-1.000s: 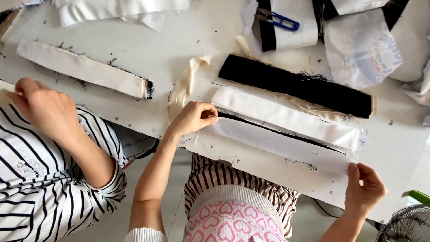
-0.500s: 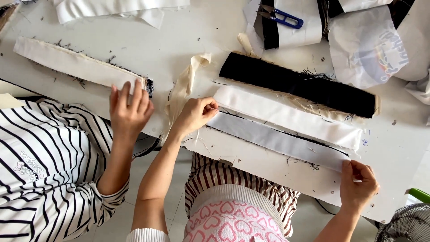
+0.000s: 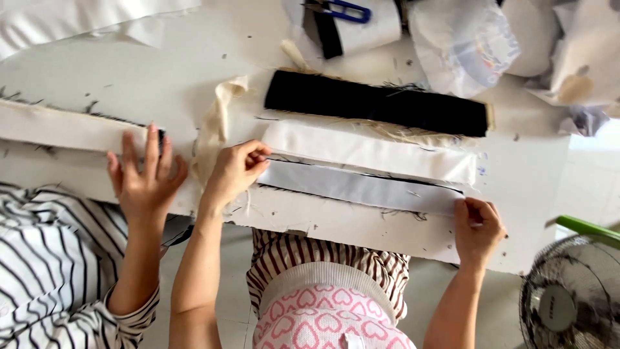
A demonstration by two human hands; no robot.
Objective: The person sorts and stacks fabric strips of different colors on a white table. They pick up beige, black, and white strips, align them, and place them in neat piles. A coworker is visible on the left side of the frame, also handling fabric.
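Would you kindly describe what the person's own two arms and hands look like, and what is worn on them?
The left hand and right hand are bare: no gloves, and no rings or watch that I can make out. Both forearms are uncovered down to the frame's lower edge, so no sleeves show. Between them lies a pink and white heart-patterned knit top. The striped sleeve at the left belongs to another person.

Crumpled clear plastic bag (image 3: 464, 40) with a faint pink-and-blue printed patch, lying at table's far edge, just beyond black fabric strip (image 3: 378, 108). No signs or screens.
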